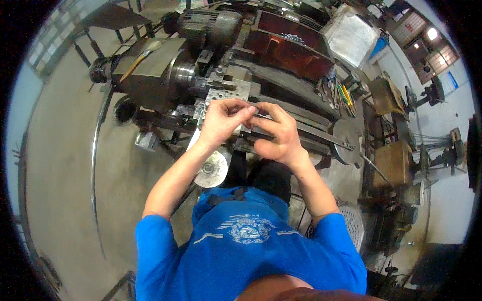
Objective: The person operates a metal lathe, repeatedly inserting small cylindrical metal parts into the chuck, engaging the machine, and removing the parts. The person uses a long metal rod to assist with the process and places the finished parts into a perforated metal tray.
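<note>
Beneath the grip, one grey metal lathe [145, 67] is standing on a grey workshop floor [65, 175]. The left hand [222, 120] and right hand [280, 133] are pinching one small dark piece [256, 110].

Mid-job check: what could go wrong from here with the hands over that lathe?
The small dark piece seems held only at the fingertips, so it might slip and drop into the lathe.

The left hand and right hand are bare and right over metal parts, so an edge could nick them.

The brush lies loose on the headstock and might slide off if jolted.
</note>
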`<action>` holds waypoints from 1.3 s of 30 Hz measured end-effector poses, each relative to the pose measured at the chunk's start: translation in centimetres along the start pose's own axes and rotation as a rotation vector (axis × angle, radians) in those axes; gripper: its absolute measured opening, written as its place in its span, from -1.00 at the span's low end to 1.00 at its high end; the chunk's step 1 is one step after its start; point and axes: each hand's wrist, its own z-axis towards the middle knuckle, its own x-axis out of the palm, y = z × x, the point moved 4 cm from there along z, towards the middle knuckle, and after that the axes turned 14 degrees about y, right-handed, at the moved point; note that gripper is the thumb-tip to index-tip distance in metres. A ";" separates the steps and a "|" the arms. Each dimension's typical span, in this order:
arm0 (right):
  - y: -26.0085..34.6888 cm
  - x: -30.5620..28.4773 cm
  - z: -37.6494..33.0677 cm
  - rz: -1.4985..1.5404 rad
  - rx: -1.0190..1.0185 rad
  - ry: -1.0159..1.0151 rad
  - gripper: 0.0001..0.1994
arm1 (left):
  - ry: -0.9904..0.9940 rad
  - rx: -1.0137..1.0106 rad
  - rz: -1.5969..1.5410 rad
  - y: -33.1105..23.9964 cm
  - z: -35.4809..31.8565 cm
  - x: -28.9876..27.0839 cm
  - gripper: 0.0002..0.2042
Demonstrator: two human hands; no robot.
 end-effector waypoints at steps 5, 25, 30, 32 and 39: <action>-0.4 0.5 0.9 0.059 0.028 0.072 -0.58 | -0.041 0.000 0.069 -0.5 -0.3 -0.6 -0.81; -8.6 11.2 17.1 -0.418 0.167 0.693 -0.67 | -0.699 -0.324 0.807 -8.6 -21.0 -22.7 -0.72; -9.3 11.6 17.3 -0.419 0.160 0.704 -0.66 | -0.876 -0.655 1.051 -7.8 -29.6 -25.3 -0.72; -9.3 11.7 17.5 -0.428 0.166 0.718 -0.65 | -0.904 -0.674 1.116 -6.9 -31.7 -25.7 -0.70; -8.7 12.1 18.0 -0.461 0.149 0.742 -0.64 | -0.804 -0.886 1.220 -4.5 -31.3 -25.0 -0.67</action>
